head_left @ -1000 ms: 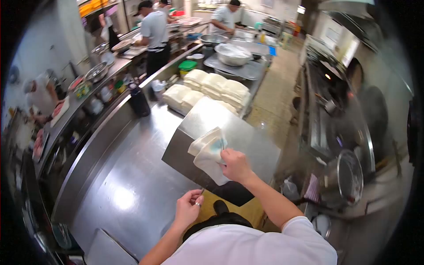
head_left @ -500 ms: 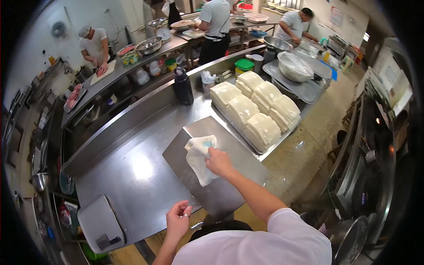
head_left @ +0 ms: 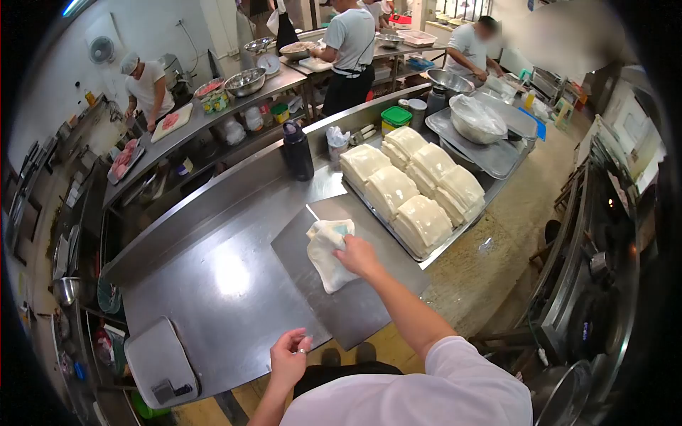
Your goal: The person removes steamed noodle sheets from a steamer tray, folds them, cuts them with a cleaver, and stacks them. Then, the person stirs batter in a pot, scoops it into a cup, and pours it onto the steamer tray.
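Pinching a limp white cloth (head_left: 327, 264), the right hand (head_left: 359, 257) extends over a flat grey metal sheet (head_left: 352, 312). The left hand (head_left: 288, 358) curls loosely near the shiny steel table (head_left: 206, 312).

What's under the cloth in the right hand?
The cloth, held in the right hand, is over a flat metal sheet, which shows around it. What lies directly beneath the cloth is covered.

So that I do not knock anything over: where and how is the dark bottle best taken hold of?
Probably around the middle of the dark bottle, coming from the near, open counter side. It stands upright and narrow, with the raised counter edge behind it and a plastic-topped container to its right.
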Available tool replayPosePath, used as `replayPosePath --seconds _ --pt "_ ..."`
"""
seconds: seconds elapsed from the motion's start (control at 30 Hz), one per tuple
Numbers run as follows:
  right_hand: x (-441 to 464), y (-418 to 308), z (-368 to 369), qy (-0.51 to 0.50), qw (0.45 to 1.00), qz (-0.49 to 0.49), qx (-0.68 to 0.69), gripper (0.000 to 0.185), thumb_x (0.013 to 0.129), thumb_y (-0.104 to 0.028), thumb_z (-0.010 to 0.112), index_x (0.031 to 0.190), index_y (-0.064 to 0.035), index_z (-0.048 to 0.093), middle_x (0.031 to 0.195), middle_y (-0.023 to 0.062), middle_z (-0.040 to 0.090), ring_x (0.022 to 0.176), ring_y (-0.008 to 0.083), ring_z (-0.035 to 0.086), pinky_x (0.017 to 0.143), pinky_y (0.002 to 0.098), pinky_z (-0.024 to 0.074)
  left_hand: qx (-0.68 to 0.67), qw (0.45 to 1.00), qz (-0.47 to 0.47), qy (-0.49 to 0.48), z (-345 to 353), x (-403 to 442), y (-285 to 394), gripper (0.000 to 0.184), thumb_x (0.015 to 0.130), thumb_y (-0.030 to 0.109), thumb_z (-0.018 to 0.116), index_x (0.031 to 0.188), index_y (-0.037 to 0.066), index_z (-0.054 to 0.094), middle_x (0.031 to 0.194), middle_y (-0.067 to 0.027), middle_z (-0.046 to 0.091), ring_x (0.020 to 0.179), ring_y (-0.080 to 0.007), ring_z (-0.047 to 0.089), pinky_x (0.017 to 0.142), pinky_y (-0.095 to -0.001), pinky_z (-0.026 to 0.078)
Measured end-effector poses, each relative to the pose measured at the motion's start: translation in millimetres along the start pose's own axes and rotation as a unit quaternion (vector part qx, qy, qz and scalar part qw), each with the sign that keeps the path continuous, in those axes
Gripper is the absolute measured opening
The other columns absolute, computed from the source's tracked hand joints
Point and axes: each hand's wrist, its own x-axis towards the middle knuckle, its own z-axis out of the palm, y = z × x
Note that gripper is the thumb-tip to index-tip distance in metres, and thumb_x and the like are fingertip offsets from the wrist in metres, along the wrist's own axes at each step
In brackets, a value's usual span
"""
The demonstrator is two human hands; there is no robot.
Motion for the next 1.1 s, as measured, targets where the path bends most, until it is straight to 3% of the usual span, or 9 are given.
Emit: replayPosePath --seconds 0.1,0.2,0.3,0.57,0.73,1.1 --pt "-16.7 1.5 -1.9 0.054 0.998 -0.006 -0.016 0.042 0.087 -0.033 0.076 0.109 0.0015 0.066 0.107 0.0257 0.067 0.102 0.043 0.066 0.087 0.0514 0.0535 -0.017 0.999 0.009 -0.036 0.2 5.7 2.7 0.026 0.096 0.007 0.071 0.119 -0.003 0.066 0.091 -0.006 0.072 0.08 -0.0099 0.065 0.072 -0.0257 0.054" --pt "-61.9 0.1 -13.5 0.171 0.981 -0.087 0.007 0.037 0.089 -0.029 0.074 0.107 0.0023 0.066 0.11 0.024 0.064 0.104 0.0414 0.064 0.089 0.0497 0.0527 -0.037 0.995 0.008 -0.096 -2.4 15.9 0.3 0.027 0.096 0.009 0.072 0.12 -0.003 0.067 0.092 -0.0063 0.072 0.08 -0.01 0.065 0.073 -0.0256 0.054" --pt "-126.1 -13.0 -24.1 0.111 0.991 -0.031 0.065 0.034 0.089 -0.026 0.074 0.108 0.0012 0.066 0.109 0.0222 0.065 0.105 0.0402 0.063 0.09 0.0477 0.0526 -0.008 0.986 0.008 -0.165 -7.1 28.3 -1.4 0.027 0.097 0.007 0.07 0.121 -0.003 0.066 0.094 -0.0073 0.073 0.082 -0.0118 0.066 0.076 -0.0275 0.055" --pt "-293.1 -54.5 32.2 0.079 0.972 0.172 0.136 0.03 0.09 -0.024 0.073 0.106 0.0016 0.071 0.102 0.0205 0.07 0.093 0.0345 0.07 0.084 0.0434 0.0559 0.032 0.934 0.027 -0.355 -24.7 40.4 -12.9 0.028 0.097 0.011 0.071 0.121 -0.002 0.067 0.096 -0.0058 0.072 0.086 -0.011 0.066 0.078 -0.0279 0.054" --pt "-364.5 -103.8 51.8 0.121 0.95 0.25 0.142 0.028 0.09 -0.021 0.073 0.104 0.0023 0.071 0.099 0.0201 0.07 0.09 0.0335 0.071 0.081 0.0416 0.057 0.058 0.88 0.027 -0.471 -14.6 28.8 -51.1 0.029 0.096 0.014 0.072 0.12 -0.001 0.069 0.097 -0.0083 0.074 0.084 -0.0112 0.067 0.078 -0.0284 0.056" --pt "-524.3 -146.2 70.1 0.272 0.874 0.382 0.131 0.028 0.093 -0.024 0.068 0.107 -0.0002 0.069 0.103 0.0194 0.07 0.095 0.0375 0.069 0.083 0.045 0.0546 0.106 0.73 0.089 -0.669 30.3 -90.9 -45.2 0.028 0.098 0.014 0.071 0.121 -0.003 0.068 0.096 -0.008 0.073 0.085 -0.0114 0.066 0.078 -0.0283 0.055"
